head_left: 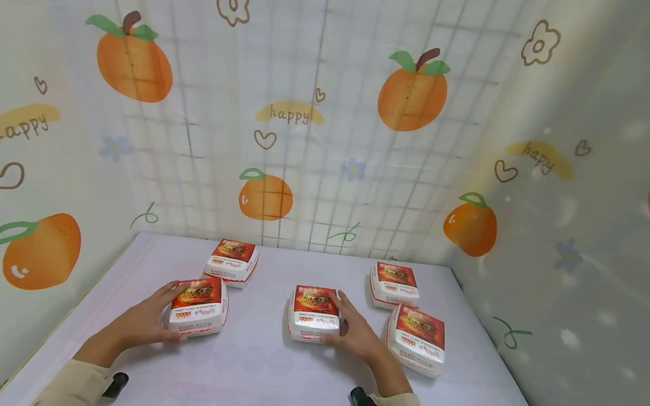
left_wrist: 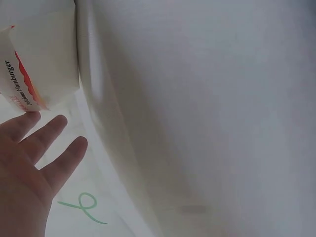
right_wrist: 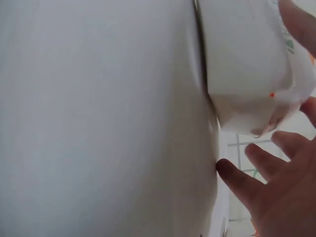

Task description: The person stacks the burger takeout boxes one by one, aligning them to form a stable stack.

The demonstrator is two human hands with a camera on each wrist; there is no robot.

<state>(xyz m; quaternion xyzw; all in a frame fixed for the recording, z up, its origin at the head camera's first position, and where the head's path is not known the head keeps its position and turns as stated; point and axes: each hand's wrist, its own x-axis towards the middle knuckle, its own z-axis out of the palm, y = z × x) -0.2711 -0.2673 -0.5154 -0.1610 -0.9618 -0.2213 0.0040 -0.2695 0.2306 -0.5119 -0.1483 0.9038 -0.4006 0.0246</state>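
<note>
Two white hamburger boxes with red printed lids stand on the table, one by each hand. My left hand (head_left: 144,320) spans the left hamburger box (head_left: 199,307), thumb along its near side and fingers at the far top edge. In the left wrist view, other fingers (left_wrist: 64,158) spread beyond the box's corner. With thumb and index finger my right hand (head_left: 358,332) grips the middle hamburger box (head_left: 313,313) from its right side. The right wrist view shows its remaining fingers (right_wrist: 242,180) extended off the box (right_wrist: 247,59).
Behind the left box stands another hamburger box (head_left: 232,262). Two more, a far one (head_left: 395,283) and a nearer one (head_left: 416,338), stand to the right, the nearer close beside my right wrist. A curtain (head_left: 325,146) printed with oranges borders the white table (head_left: 264,372).
</note>
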